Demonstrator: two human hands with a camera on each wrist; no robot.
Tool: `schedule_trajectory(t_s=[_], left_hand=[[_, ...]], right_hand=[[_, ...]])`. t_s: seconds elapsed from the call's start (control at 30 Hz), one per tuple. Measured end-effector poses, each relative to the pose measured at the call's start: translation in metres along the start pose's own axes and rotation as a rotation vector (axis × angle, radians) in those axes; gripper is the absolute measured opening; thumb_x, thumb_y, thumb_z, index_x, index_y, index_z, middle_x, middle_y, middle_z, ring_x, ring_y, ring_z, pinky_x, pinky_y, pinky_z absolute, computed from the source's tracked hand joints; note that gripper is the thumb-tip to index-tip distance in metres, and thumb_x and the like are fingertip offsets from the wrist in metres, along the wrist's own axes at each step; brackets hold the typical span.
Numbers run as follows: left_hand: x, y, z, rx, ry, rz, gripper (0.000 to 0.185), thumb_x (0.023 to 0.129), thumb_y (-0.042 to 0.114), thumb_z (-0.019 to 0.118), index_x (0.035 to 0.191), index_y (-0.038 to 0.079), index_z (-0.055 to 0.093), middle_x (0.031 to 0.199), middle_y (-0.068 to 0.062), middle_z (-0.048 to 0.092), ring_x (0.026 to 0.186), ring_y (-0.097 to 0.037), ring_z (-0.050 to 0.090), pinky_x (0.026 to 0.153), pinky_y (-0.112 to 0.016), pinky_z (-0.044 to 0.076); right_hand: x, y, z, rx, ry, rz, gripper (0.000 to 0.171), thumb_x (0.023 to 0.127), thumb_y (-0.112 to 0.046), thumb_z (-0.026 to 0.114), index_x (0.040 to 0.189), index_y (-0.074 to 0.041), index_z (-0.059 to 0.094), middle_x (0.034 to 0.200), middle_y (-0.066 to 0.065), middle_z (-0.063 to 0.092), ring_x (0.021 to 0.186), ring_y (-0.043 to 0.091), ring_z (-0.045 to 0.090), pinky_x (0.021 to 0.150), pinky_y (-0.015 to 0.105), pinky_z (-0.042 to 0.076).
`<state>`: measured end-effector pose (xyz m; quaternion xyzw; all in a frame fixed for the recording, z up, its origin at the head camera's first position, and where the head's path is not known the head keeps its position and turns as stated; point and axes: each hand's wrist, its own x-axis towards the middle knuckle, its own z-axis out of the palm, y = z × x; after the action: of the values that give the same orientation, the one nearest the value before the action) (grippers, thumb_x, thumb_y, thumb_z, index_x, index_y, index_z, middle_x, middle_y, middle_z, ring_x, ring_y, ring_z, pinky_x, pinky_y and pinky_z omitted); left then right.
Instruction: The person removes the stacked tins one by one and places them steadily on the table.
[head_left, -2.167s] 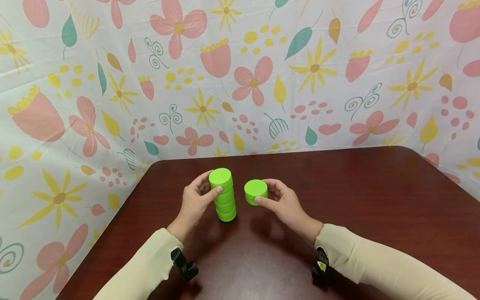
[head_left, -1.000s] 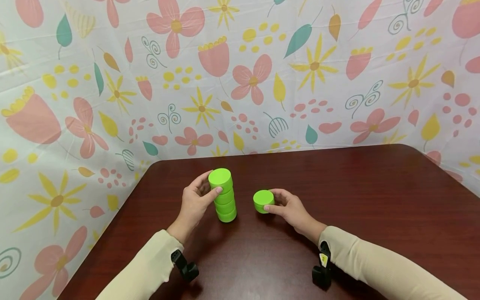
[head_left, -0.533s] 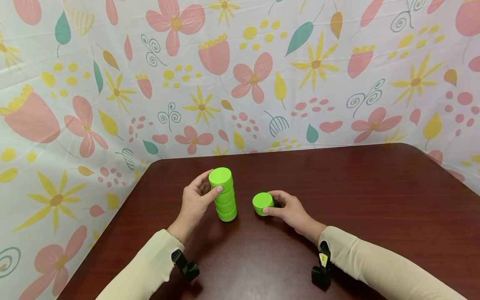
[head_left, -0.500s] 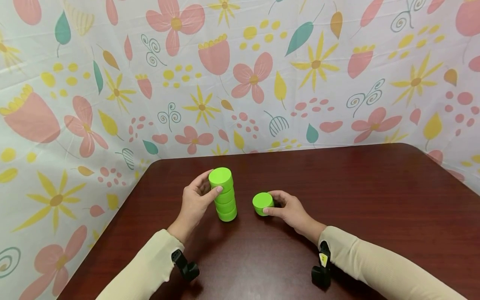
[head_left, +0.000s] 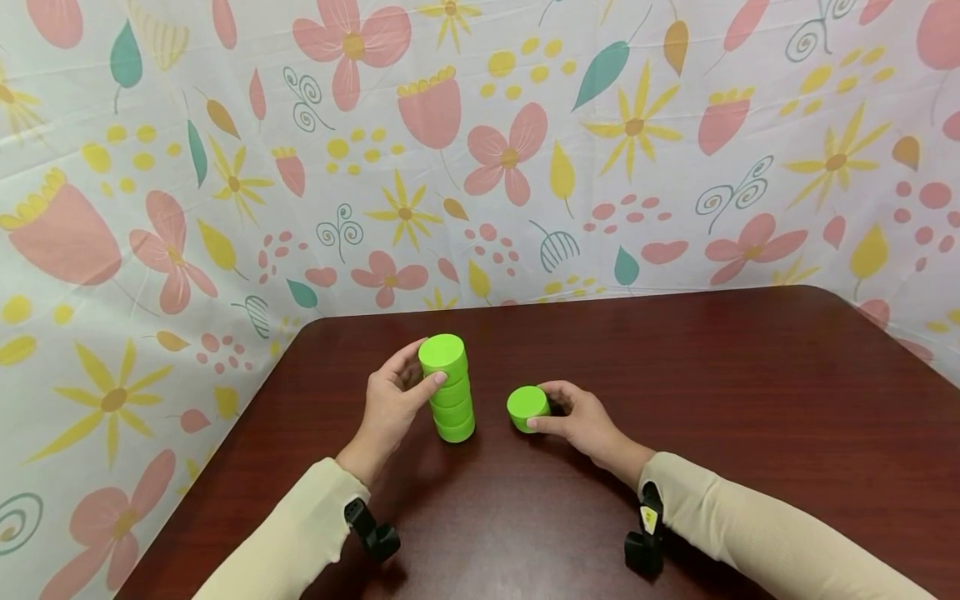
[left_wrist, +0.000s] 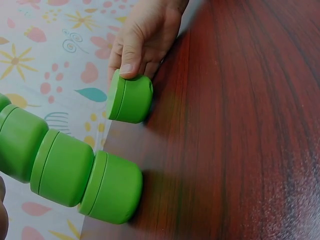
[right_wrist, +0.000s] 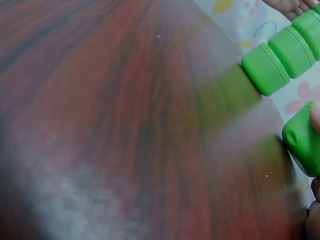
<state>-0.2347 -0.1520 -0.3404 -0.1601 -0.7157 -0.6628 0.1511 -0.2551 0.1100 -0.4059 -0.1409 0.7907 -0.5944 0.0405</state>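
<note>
A tower of four green pots [head_left: 452, 398] is held by the left hand [head_left: 386, 404], near the middle of the frame. The upper part is pinched between the thumb at the front and the fingers, which are partly hidden behind. The tower is stood upright on the dark red-brown table [head_left: 675, 383].

One more green pot [head_left: 528, 403] is seen just right of the middle, apart from the tower. It is pinched by the right hand [head_left: 583, 421], with the thumb pressed on its near side. Its flat lid is turned up. Whether the table is touched by its bottom cannot be told.

Both arms, at the bottom left and bottom right, are covered by cream sleeves [head_left: 277, 533]. The top of the frame is filled by a white cloth [head_left: 450, 192], printed with flowers and leaves.
</note>
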Motion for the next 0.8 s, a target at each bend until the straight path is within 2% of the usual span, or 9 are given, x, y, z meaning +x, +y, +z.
schedule_trajectory(t_s=[0.23, 0.57, 0.8], left_hand=[[0.000, -0.002, 0.000, 0.003, -0.003, 0.011, 0.048, 0.082, 0.000, 0.068, 0.127, 0.003, 0.053, 0.116, -0.021, 0.062, 0.101, -0.010, 0.063, 0.085, -0.024, 0.050], [0.000, -0.001, 0.000, 0.007, 0.011, 0.010, 0.048, 0.081, 0.000, 0.068, 0.127, 0.002, 0.054, 0.116, -0.022, 0.061, 0.099, -0.010, 0.063, 0.083, -0.025, 0.051], [0.001, -0.003, 0.000, 0.009, 0.014, 0.002, 0.049, 0.081, 0.000, 0.069, 0.127, 0.004, 0.054, 0.116, -0.020, 0.062, 0.100, -0.011, 0.063, 0.084, -0.025, 0.050]], right_hand=[[0.001, 0.004, -0.002, -0.052, 0.017, 0.007, 0.052, 0.072, -0.020, 0.080, 0.116, -0.006, 0.057, 0.110, 0.009, 0.063, 0.107, 0.026, 0.055, 0.087, 0.037, 0.045], [0.004, 0.008, -0.009, -0.072, -0.011, 0.005, 0.054, 0.068, -0.025, 0.083, 0.113, -0.007, 0.058, 0.111, 0.008, 0.060, 0.107, 0.026, 0.054, 0.088, 0.041, 0.045], [0.004, 0.008, -0.012, -0.052, -0.039, -0.002, 0.053, 0.069, -0.024, 0.082, 0.113, -0.006, 0.059, 0.117, 0.011, 0.060, 0.117, 0.030, 0.051, 0.093, 0.044, 0.044]])
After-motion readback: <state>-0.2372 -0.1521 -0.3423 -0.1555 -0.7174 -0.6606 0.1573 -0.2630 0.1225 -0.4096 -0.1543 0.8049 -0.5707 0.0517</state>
